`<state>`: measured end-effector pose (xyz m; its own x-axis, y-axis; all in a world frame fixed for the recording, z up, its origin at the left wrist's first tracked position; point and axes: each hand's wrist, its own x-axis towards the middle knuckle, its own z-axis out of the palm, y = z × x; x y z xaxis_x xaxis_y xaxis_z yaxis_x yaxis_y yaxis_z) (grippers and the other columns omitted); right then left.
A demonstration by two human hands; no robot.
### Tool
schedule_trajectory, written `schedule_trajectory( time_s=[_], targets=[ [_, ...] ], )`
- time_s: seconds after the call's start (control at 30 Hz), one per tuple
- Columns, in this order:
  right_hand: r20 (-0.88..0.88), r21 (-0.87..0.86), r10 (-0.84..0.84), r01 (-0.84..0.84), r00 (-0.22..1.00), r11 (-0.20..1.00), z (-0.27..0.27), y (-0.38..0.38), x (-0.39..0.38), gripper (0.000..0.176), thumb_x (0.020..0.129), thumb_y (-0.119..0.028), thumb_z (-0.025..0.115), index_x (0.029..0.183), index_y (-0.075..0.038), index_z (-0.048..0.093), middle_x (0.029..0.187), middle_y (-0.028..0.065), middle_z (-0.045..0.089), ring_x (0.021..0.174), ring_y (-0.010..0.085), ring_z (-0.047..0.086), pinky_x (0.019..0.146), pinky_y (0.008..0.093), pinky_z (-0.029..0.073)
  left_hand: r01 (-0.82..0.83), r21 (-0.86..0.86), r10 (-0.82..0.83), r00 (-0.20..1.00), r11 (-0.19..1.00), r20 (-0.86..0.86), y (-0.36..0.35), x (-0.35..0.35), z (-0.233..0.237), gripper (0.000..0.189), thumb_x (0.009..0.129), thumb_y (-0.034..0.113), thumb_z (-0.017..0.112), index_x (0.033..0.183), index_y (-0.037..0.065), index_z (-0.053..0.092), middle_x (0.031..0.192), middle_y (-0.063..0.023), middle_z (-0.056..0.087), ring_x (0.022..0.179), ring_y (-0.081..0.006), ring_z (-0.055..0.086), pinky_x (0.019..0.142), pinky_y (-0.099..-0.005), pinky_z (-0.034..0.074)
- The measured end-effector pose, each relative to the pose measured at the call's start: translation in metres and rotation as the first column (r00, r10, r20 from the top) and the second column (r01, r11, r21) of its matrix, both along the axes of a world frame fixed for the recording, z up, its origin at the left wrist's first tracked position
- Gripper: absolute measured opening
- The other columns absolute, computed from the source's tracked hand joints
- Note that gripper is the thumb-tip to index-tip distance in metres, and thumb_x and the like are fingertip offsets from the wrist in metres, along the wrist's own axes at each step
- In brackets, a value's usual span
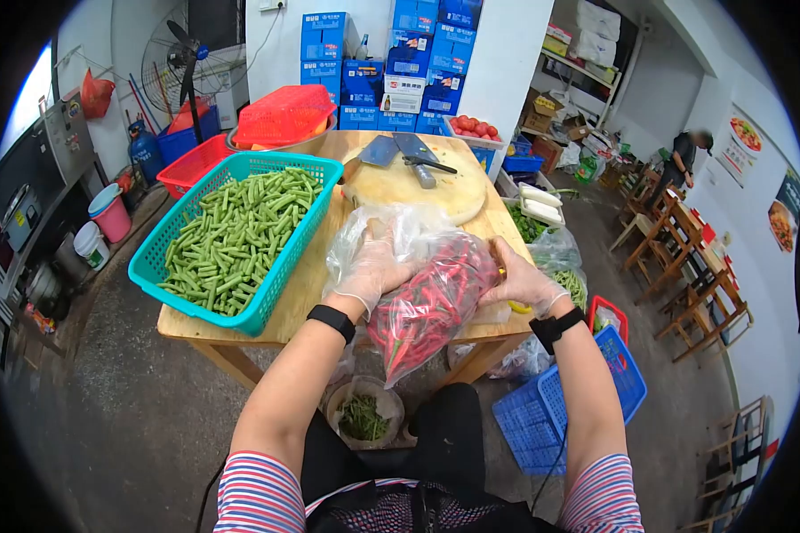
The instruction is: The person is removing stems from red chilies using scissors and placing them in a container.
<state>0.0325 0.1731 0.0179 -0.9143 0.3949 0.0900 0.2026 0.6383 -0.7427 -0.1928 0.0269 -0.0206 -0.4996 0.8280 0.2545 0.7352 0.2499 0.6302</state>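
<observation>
Fingers of my gloved left hand and right hand are clamped on the plastic bag of red chillies at the near edge of the bench; judged status: trimmed green beans fill the teal basket, chillies not yet unpacked, none on the cutting board.

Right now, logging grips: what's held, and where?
A bag of red chillies: left hand on its upper left, right hand on its right side.
</observation>
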Motion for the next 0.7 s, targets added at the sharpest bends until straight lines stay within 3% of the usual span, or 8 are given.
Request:
schedule_trajectory(
  time_s=[0.17,0.3,0.4,0.43,0.5,0.53,0.6,0.7],
  targets=[
    [0.083,-0.422,0.068,-0.027,0.994,0.906,0.015,-0.005,-0.016,0.100,0.062,-0.018,0.086,0.144,-0.006,0.030,0.135,0.0061,0.048,0.120,0.0158,0.046,0.103,0.0300,0.036,-0.024,-0.011,0.023,1.000,1.000,-0.015,0.008,-0.010,-0.006,0.083,0.075,0.057,0.063,0.137,0.005,0.044,0.141,-0.0348,0.031,0.136,-0.0454,0.023,0.114,-0.0434,0.021],
    [0.045,-0.348,0.236,-0.207,0.971,0.914,-0.007,0.030,-0.029,0.095,0.070,-0.025,0.081,0.146,-0.006,0.029,0.138,0.0066,0.046,0.122,0.0165,0.045,0.104,0.0315,0.035,0.034,-0.185,-0.071,0.978,0.982,-0.194,0.010,-0.017,0.000,0.075,0.076,0.056,0.061,0.132,0.006,0.051,0.134,-0.0322,0.043,0.132,-0.0453,0.029,0.115,-0.0416,0.020],
    [0.010,-0.473,-0.228,0.205,0.974,0.857,0.016,0.014,-0.053,0.070,0.080,-0.044,0.067,0.136,-0.007,0.046,0.128,0.0032,0.053,0.112,0.0148,0.051,0.095,0.0318,0.040,0.063,-0.044,-0.072,0.968,0.997,-0.242,0.009,-0.014,-0.008,0.066,0.077,0.054,0.061,0.124,0.007,0.059,0.124,-0.0300,0.053,0.128,-0.0443,0.034,0.115,-0.0406,0.019],
    [0.012,-0.473,-0.226,0.204,0.974,0.857,0.020,0.016,-0.066,0.070,0.080,-0.044,0.067,0.136,-0.007,0.046,0.128,0.0032,0.053,0.112,0.0148,0.051,0.095,0.0318,0.040,0.049,-0.013,-0.051,0.978,0.999,-0.203,0.010,-0.014,-0.011,0.065,0.076,0.054,0.062,0.122,0.007,0.060,0.123,-0.0305,0.054,0.129,-0.0441,0.034,0.114,-0.0413,0.020],
    [0.140,-0.116,-0.226,0.242,0.964,0.963,0.028,0.023,-0.095,0.064,0.079,-0.042,0.067,0.131,-0.010,0.050,0.125,0.0089,0.058,0.109,0.0212,0.057,0.092,0.0338,0.044,0.027,0.017,-0.024,0.986,0.999,-0.163,0.011,-0.014,-0.013,0.064,0.075,0.053,0.063,0.120,0.007,0.062,0.121,-0.0309,0.055,0.129,-0.0438,0.034,0.114,-0.0420,0.021],
    [0.140,-0.115,-0.219,0.236,0.966,0.965,0.034,0.023,-0.110,0.064,0.079,-0.042,0.067,0.131,-0.010,0.050,0.125,0.0089,0.058,0.109,0.0212,0.057,0.092,0.0338,0.044,0.062,0.006,-0.060,0.987,0.998,-0.146,0.008,-0.014,-0.010,0.062,0.077,0.054,0.059,0.117,0.006,0.063,0.121,-0.0322,0.054,0.129,-0.0461,0.032,0.113,-0.0426,0.021],
    [0.341,0.564,-0.221,-0.010,0.914,0.826,0.046,0.022,-0.134,0.049,0.078,-0.032,0.067,0.120,-0.006,0.060,0.116,0.0189,0.063,0.111,0.0302,0.059,0.095,0.0386,0.044,0.091,-0.006,-0.091,0.988,0.996,-0.127,0.001,-0.011,0.002,0.061,0.079,0.054,0.056,0.115,0.005,0.065,0.122,-0.0335,0.053,0.130,-0.0484,0.030,0.113,-0.0431,0.021],
    [0.282,0.716,-0.312,0.017,0.907,0.698,0.021,0.053,-0.171,0.031,0.078,-0.028,0.064,0.102,-0.008,0.067,0.096,0.0225,0.065,0.092,0.0376,0.063,0.080,0.0415,0.049,0.146,-0.168,-0.141,0.989,0.975,0.039,-0.006,-0.008,0.017,0.063,0.080,0.054,0.056,0.118,0.005,0.063,0.124,-0.0340,0.051,0.129,-0.0481,0.032,0.113,-0.0431,0.021]
  ],
)
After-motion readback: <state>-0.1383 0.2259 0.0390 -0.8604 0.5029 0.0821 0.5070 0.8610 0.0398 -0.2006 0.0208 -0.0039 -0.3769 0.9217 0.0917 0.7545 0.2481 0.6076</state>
